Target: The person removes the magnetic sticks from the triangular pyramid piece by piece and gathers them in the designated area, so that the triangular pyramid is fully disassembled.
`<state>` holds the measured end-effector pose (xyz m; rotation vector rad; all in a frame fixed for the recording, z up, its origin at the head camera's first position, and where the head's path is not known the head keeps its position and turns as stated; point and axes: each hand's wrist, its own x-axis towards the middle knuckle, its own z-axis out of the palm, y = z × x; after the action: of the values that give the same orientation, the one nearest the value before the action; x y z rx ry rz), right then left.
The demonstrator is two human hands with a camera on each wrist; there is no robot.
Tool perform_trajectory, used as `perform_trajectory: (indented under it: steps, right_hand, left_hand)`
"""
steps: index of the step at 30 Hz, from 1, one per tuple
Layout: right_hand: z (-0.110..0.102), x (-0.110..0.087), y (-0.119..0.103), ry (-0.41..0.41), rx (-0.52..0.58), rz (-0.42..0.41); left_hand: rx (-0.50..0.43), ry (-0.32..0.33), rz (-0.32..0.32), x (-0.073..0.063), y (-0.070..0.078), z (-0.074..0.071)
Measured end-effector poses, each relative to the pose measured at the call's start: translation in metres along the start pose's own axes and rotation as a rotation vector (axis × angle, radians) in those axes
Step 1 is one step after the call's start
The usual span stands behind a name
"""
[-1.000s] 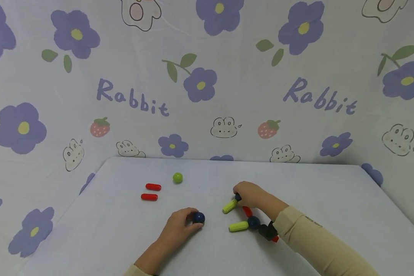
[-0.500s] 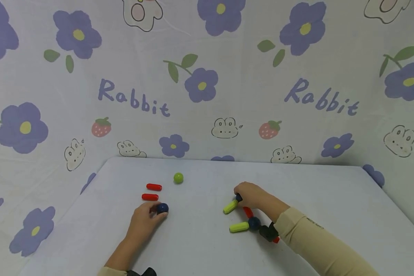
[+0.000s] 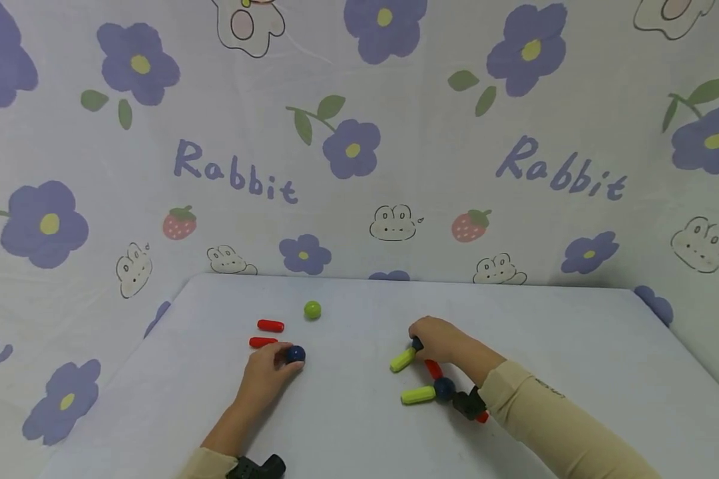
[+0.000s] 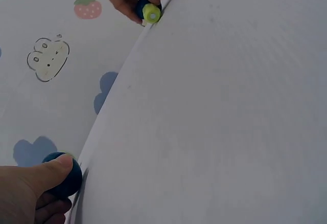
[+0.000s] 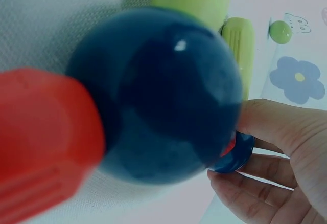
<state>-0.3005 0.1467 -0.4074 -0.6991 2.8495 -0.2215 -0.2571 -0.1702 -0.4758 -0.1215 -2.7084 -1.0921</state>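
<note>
My left hand (image 3: 266, 376) pinches a dark blue ball (image 3: 296, 353) between thumb and fingers, its fingers overlapping the end of a red rod (image 3: 262, 342). At the right, my right hand (image 3: 445, 340) grips another blue ball (image 3: 417, 344), from which a yellow-green rod (image 3: 403, 360) sticks out. A red rod (image 3: 434, 369) runs from there to a second blue ball (image 3: 445, 388), large in the right wrist view. That one also bears a yellow-green rod (image 3: 418, 395) and a further red rod (image 5: 41, 137), partly hidden behind the wrist camera in the head view.
A second loose red rod (image 3: 270, 325) and a light green ball (image 3: 313, 310) lie at the back left of the white table (image 3: 347, 426). Behind it hangs a flowered cloth (image 3: 329, 199). A black wrist camera (image 3: 469, 403) sits low over the joined rods.
My left hand has carried its blue ball left and away from me, toward the red rods, then slightly back right. The right hand stays in place on its ball.
</note>
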Motion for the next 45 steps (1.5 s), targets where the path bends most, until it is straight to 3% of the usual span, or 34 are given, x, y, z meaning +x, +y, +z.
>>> perform_trajectory:
  steps: [3,8,16,27,36,40,43,45]
  right_hand:
    - [0.002,0.0,0.002,0.004,0.004,-0.007]
    - [0.005,0.0,0.002,0.005,0.025,-0.019]
    - [0.004,0.0,0.002,0.002,0.037,-0.001]
    - [0.005,0.001,0.002,-0.017,0.046,-0.005]
    - [0.0,-0.003,0.001,-0.008,0.027,-0.013]
    - [0.001,-0.004,0.003,-0.007,0.016,-0.016]
    - [0.001,-0.005,0.003,-0.005,0.017,-0.013]
    - [0.001,-0.005,0.003,-0.004,0.02,-0.013]
  left_hand:
    - [-0.055,-0.002,0.03,0.013,0.012,0.018]
    - [-0.119,0.008,0.023,0.033,0.025,0.043]
    - [-0.15,0.144,-0.018,0.06,0.037,0.073]
    - [-0.216,0.232,-0.075,0.075,0.045,0.086]
    - [-0.232,0.249,-0.038,0.076,0.046,0.089]
    - [-0.201,0.291,0.015,0.066,0.051,0.088]
    - [-0.167,0.321,0.165,0.054,0.059,0.085]
    - [-0.129,0.266,0.278,0.042,0.067,0.084]
